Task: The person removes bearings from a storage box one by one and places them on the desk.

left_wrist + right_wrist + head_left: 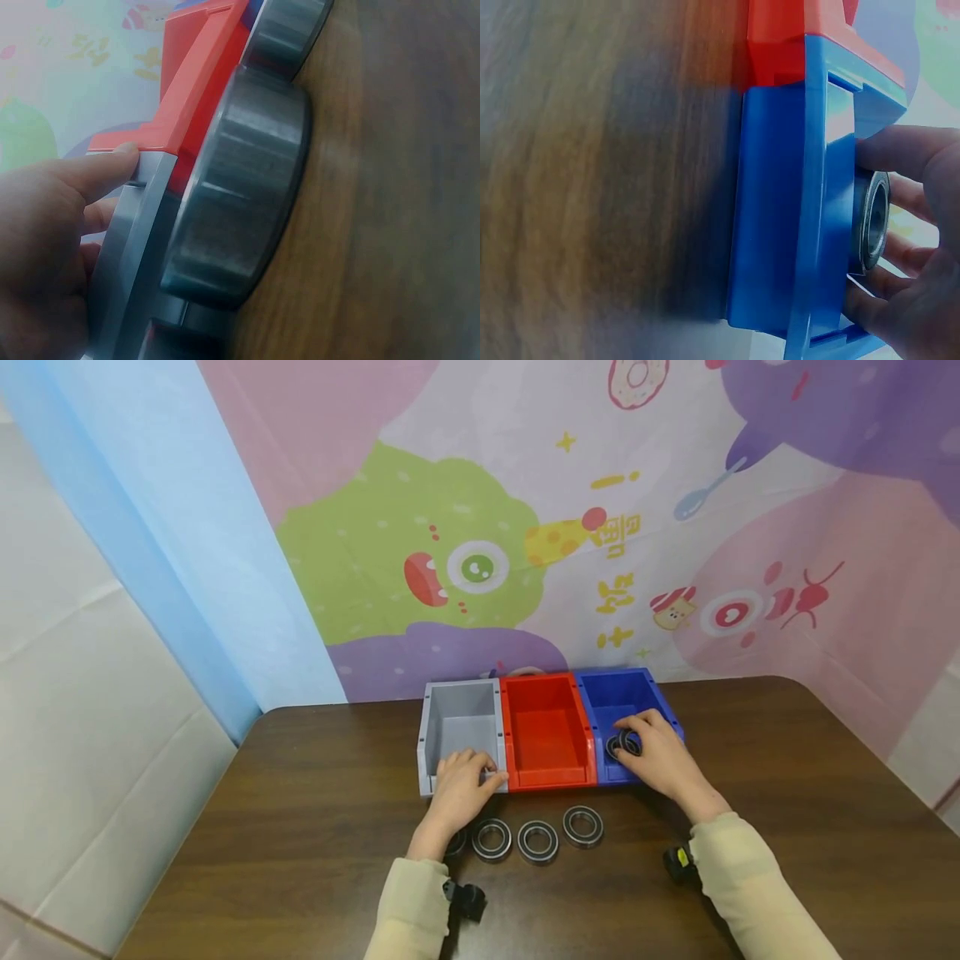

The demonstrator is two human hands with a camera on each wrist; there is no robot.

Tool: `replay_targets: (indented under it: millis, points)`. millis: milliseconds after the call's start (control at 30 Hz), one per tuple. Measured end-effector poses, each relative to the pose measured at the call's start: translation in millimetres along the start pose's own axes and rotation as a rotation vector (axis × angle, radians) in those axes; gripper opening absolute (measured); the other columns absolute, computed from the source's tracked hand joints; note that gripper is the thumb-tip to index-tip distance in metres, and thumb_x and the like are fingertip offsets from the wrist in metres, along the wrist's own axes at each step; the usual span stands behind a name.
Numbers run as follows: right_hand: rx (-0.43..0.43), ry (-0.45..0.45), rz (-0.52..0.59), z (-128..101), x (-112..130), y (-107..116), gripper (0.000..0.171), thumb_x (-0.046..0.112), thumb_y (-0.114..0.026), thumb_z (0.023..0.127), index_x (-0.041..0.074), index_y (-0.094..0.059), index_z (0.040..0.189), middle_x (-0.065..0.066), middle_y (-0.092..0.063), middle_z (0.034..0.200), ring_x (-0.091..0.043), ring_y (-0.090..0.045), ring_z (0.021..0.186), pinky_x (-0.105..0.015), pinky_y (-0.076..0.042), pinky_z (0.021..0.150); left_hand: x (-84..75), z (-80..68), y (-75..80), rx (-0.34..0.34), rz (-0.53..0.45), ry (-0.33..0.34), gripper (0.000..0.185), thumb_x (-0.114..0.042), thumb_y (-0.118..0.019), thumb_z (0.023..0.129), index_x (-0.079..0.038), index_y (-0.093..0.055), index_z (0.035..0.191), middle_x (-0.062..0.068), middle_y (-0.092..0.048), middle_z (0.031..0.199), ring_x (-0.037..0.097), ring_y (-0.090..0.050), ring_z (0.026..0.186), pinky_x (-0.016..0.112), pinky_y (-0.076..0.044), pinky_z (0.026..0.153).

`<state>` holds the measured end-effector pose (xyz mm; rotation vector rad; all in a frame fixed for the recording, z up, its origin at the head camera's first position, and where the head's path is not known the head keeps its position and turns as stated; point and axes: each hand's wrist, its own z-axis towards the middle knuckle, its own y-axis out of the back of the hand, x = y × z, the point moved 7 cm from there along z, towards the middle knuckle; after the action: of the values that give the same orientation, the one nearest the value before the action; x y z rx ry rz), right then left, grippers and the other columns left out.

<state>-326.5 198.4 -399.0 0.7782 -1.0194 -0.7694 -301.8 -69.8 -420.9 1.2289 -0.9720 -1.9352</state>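
Note:
My right hand (660,756) is at the front of the blue bin (618,689), pinching a ring-shaped ball bearing (632,742) between thumb and fingers. Just left of it, a second bearing (613,748) shows in the bin. In the right wrist view, the gripped bearing (874,217) stands on edge behind the bin's front lip. My left hand (459,789) reaches over the front of the grey bin (461,702). Its thumb rests on the rim beside the red bin (180,127), and the other fingers bend down behind the front wall, partly hidden.
Several bearings lie in a row on the brown table (315,827) before the bins, including one bearing (537,842) in the middle and another partly under my left wrist. The red bin stands between the grey and blue ones. A printed cloth (480,527) hangs behind.

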Motion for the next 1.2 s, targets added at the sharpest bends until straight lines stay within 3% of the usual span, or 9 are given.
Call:
replay_targets:
  millis: [467,800,1200]
  points:
    - [-0.098,0.012,0.038,-10,4,10,0.037,0.015,-0.074,0.072,0.002,-0.06,0.104,-0.017,-0.045,0.102,-0.034,-0.047,0.095,-0.048,-0.039,0.083,0.1,-0.1,-1.9,0.002,0.004,-0.003,0.021,-0.037,-0.061,0.084,-0.016,-0.059,0.083,-0.003,-0.049,0.074,0.015,-0.039,0.072,0.03,-0.025,0.07]
    - [-0.012,0.025,0.046,-20,13,10,0.038,0.016,-0.073,0.072,0.002,-0.06,0.105,-0.016,-0.043,0.103,-0.033,-0.05,0.091,-0.049,-0.042,0.083,1.6,-0.9,-2.3,-0.002,0.003,-0.001,0.021,-0.037,-0.061,0.084,-0.016,-0.059,0.083,-0.003,-0.049,0.075,0.016,-0.04,0.074,0.031,-0.026,0.071]
    - [0.003,0.078,0.021,-43,20,9,0.036,0.015,-0.076,0.069,0.005,-0.062,0.1,-0.012,-0.046,0.1,-0.029,-0.053,0.091,-0.047,-0.045,0.081,1.2,-0.3,-1.9,-0.015,0.007,-0.007,0.021,-0.038,-0.06,0.084,-0.016,-0.059,0.083,-0.003,-0.049,0.075,0.016,-0.04,0.073,0.031,-0.026,0.07]
